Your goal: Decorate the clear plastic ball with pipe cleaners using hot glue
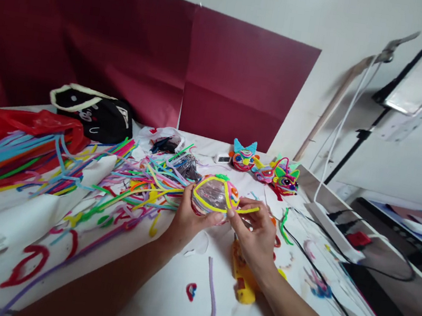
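A rounded, partly clear ball [213, 194] trimmed with coloured pipe cleaners is held above the table, with pink and orange pieces on its right side. My left hand [189, 216] is closed around its left and lower side, thumb at the front. My right hand [253, 229] pinches a yellow pipe cleaner [247, 210] against the ball's lower right; its loose end sticks out to the right. Below my right hand lies a yellow glue gun [244, 286], partly hidden by the hand and forearm. A purple pipe cleaner [210, 299] and a small red and blue piece [191, 291] lie in front.
Heaps of coloured pipe cleaners [151, 183] cover the left side, beside a red plastic bag [40, 125] and a black bag [101, 116]. Several finished pipe-cleaner heads [243, 158] stand at the back. A power strip [337, 234] with black cables runs along the right.
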`<act>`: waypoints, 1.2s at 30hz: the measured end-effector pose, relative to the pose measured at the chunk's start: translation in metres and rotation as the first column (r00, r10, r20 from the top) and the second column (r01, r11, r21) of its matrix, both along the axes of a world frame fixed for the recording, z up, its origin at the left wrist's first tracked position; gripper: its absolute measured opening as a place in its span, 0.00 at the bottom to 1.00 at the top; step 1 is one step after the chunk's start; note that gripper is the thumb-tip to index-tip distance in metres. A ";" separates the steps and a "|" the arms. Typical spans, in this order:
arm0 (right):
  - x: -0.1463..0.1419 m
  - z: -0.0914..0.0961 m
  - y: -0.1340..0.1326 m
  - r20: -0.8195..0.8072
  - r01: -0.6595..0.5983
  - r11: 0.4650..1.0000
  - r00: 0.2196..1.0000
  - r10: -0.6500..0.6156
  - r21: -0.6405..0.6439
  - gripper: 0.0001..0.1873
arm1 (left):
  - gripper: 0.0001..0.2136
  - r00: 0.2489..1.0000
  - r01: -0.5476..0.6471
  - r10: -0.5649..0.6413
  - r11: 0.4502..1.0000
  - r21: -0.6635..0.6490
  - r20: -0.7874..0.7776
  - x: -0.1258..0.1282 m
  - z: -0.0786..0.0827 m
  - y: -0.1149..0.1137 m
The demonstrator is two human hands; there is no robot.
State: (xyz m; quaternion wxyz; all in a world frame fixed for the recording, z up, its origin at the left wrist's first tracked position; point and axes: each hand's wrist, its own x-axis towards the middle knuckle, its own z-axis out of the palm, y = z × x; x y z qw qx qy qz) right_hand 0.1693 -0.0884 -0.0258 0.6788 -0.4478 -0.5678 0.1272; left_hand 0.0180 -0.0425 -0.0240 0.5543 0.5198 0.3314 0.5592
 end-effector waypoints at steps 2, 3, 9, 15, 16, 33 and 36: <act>0.000 -0.001 -0.001 0.032 0.027 1.000 0.999 -0.027 0.003 0.09 | 0.42 1.000 -0.010 0.010 1.000 0.003 -0.020 0.000 -0.001 0.000; 0.000 -0.001 -0.001 0.049 0.042 0.999 0.998 -0.042 0.007 0.09 | 0.41 0.999 -0.021 0.022 1.000 0.013 -0.029 0.001 -0.001 0.000; -0.004 -0.006 -0.002 0.146 0.095 0.995 0.984 -0.100 0.036 0.08 | 0.42 0.997 -0.067 0.067 0.998 -0.009 -0.046 0.001 -0.007 0.001; -0.005 -0.007 -0.002 0.171 0.108 0.994 0.979 -0.111 0.024 0.08 | 0.45 0.994 -0.089 0.086 0.995 -0.039 -0.061 0.003 -0.009 0.001; -0.004 -0.007 -0.003 0.181 0.112 0.993 0.977 -0.116 0.034 0.07 | 0.45 0.994 -0.087 0.084 0.995 -0.039 -0.070 0.003 -0.009 0.000; 0.000 0.005 -0.018 0.454 0.112 0.990 0.880 -0.136 0.081 0.11 | 0.36 0.981 0.080 -0.038 0.973 -0.219 0.189 0.006 -0.002 0.000; 0.001 0.006 -0.018 0.449 0.109 0.993 0.886 -0.117 0.044 0.12 | 0.37 0.961 0.166 -0.105 0.959 -0.229 0.257 0.006 0.002 -0.002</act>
